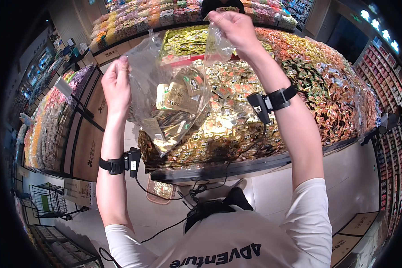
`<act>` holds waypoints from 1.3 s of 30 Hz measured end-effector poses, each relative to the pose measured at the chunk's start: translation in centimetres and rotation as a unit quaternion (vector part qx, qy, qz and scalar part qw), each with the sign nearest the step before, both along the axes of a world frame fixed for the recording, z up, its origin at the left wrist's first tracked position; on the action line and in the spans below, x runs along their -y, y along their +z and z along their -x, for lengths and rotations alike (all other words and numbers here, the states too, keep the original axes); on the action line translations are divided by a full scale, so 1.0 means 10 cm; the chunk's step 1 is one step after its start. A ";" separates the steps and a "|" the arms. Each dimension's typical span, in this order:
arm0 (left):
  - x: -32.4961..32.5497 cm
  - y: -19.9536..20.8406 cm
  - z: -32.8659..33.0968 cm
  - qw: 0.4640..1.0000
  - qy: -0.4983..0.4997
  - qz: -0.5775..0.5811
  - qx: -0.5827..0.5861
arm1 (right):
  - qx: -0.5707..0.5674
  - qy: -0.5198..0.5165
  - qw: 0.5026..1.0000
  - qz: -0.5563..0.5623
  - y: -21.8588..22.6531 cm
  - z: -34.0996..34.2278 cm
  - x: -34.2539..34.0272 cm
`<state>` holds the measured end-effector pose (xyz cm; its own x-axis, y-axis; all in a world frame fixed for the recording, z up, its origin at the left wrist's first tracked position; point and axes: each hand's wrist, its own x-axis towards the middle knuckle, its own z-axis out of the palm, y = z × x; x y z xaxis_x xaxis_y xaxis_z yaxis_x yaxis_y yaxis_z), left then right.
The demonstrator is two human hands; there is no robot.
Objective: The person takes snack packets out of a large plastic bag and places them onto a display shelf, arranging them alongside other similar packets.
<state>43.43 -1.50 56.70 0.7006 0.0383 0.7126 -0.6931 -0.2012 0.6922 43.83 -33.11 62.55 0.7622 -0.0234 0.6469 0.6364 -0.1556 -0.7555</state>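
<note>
A large clear plastic bag (144, 73) hangs between my hands, its mouth stretched wide. My left hand (117, 87) is closed on the bag's left edge. Higher up and farther away, my right hand (233, 32) pinches the opposite corner with closed fingers. Several flat snack packets (178, 97), gold, cream and dark, lie in the lower part of the bag. Below and behind it spreads a heap of small gold wrapped snacks (228, 134) in a display bin. Each of my wrists wears a black strap with a small device.
Green packets (185, 40) fill the bin's far section, and orange ones (335, 102) its right. A pink basket (161, 191) holding packets sits on the floor by the bin. Black cables hang near my waist. A wire cart (49, 198) stands at left; a dark-clothed person (222, 5) is beyond.
</note>
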 end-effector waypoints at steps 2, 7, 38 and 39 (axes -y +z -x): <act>0.02 -0.21 -0.11 0.999 -0.002 -0.029 -0.023 | 0.019 -0.018 0.998 0.057 -0.17 -0.17 -0.07; 0.28 -0.58 -0.17 0.997 0.034 -0.032 -0.068 | -0.037 0.057 0.994 0.084 -0.60 -0.19 0.02; -0.44 -1.14 0.45 0.961 0.005 -0.189 -0.201 | -0.108 0.295 0.924 0.219 -1.43 0.32 0.06; -0.43 -1.18 0.44 0.964 0.008 -0.169 -0.207 | -0.199 0.249 0.943 0.099 -1.43 0.34 -0.01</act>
<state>39.00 2.81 44.93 0.9287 -0.1348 0.3453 -0.3666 -0.4723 0.8016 40.40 -33.05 48.22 0.8301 0.4927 0.2612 0.3399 -0.0757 -0.9374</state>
